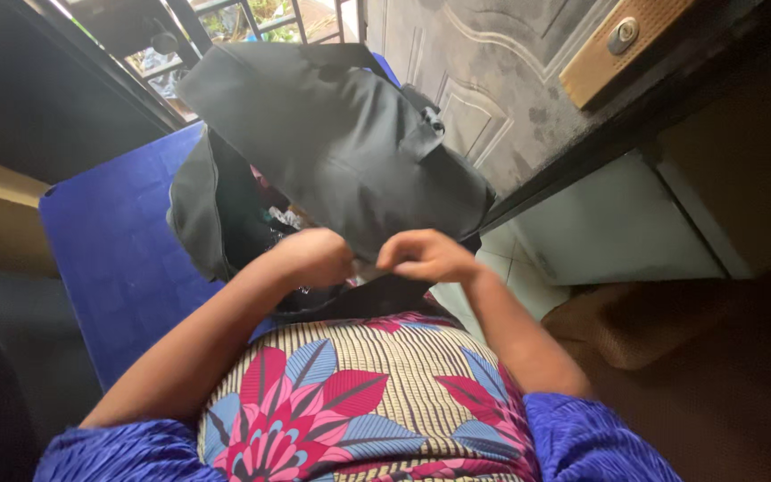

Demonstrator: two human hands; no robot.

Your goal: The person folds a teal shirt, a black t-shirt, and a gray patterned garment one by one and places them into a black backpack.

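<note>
Your hands: left hand [314,257] and right hand [426,255], close together, both pinching the black bag [332,134] edge; blue mat [118,241] beneath.

The fingers of the left hand [314,257] curl inward at the edge of the black bag [341,143], so whatever they pinch stays hidden. The right hand [426,255] is bunched the same way, fingertips tucked under, and I cannot tell whether it grips cloth or a zip. Inside the bag's open mouth something pale and crumpled [286,217] shows, too small and dark to name. The blue mat [127,250] runs under the bag and the person's lap. The wooden door [510,62] is cut off by the top edge.
</note>
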